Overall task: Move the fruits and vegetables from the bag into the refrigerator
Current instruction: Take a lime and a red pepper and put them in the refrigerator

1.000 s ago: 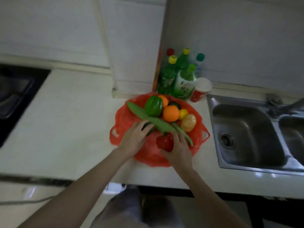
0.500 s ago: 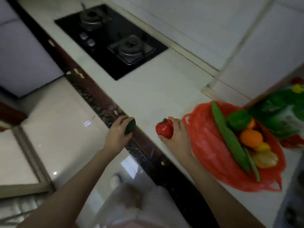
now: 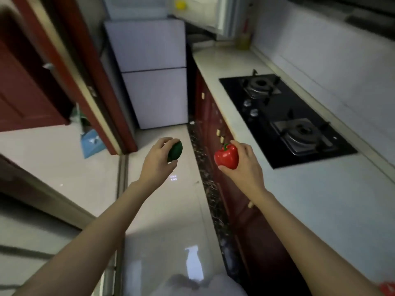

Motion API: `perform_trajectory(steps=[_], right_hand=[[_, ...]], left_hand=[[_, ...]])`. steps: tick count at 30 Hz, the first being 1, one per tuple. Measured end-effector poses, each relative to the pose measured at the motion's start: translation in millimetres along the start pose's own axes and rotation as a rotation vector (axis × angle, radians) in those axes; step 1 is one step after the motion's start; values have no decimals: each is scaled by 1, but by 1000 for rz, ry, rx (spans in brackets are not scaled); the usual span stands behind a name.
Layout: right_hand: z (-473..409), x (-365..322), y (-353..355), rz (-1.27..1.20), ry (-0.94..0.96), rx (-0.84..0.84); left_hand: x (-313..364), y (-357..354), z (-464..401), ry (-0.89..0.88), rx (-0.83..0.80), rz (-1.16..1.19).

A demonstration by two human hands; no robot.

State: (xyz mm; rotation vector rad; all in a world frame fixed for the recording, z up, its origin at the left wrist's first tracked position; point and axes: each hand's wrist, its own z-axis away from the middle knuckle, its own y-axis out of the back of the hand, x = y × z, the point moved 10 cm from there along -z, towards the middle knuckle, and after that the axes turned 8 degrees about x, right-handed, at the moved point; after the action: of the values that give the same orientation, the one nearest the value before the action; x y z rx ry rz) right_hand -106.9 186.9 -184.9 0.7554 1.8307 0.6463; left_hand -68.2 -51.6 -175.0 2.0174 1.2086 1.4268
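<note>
You are holding one piece of produce in each hand, facing the refrigerator (image 3: 149,71).

Your left hand (image 3: 157,162) is curling its fingers over a dark green fruit (image 3: 175,151), which is poking out on the thumb side. Your right hand (image 3: 245,165) is gripping a red pepper (image 3: 226,157), stem up, sitting against the palm's left side. Both are hanging over the floor (image 3: 166,210), beside the counter (image 3: 320,199) with the stove (image 3: 284,118).

Glossy pale floor (image 3: 166,210), white counter (image 3: 320,210) with black hob (image 3: 284,116), red door (image 3: 27,86).
</note>
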Motion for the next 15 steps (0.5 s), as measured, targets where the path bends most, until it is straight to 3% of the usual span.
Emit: perform_trajectory(steps=[7,15], right_hand=[[-121,-86,-57,-45,190,-44],[-294,-138,-94,-46,374,-31]], left_hand=[[-66,57,-97,49,90,-105],[-102,78,-251,30,200,-173]])
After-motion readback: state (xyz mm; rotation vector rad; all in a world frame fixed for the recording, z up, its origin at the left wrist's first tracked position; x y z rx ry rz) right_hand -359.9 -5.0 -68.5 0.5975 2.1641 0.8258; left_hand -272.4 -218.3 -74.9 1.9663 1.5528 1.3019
